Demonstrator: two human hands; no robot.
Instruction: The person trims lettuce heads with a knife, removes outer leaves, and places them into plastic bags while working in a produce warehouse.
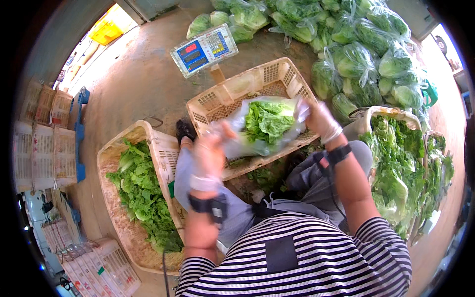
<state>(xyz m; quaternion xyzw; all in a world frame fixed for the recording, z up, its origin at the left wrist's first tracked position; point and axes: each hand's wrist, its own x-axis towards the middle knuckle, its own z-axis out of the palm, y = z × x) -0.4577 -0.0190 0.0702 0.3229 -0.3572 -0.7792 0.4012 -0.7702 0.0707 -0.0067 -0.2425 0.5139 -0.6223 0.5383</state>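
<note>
A clear plastic bag [237,143] holding a leafy green lettuce [262,121] is over a cream perforated crate [220,98] in front of me. My right hand [316,119], in a translucent glove, is closed on the bag's right end. My left hand [213,151], also gloved, is at the bag's left end, blurred by motion, so its grip cannot be made out. Just beyond the crate stands a scale's display and keypad unit [203,49] on a post.
Crates of loose greens flank me at left [133,193] and right [396,178]. Bagged lettuces [356,64] are piled at the back right. Stacked crates [47,148] line the left side, near a doorway with a yellow crate [106,24] outside. My legs [309,183] surround the centre crate's near side.
</note>
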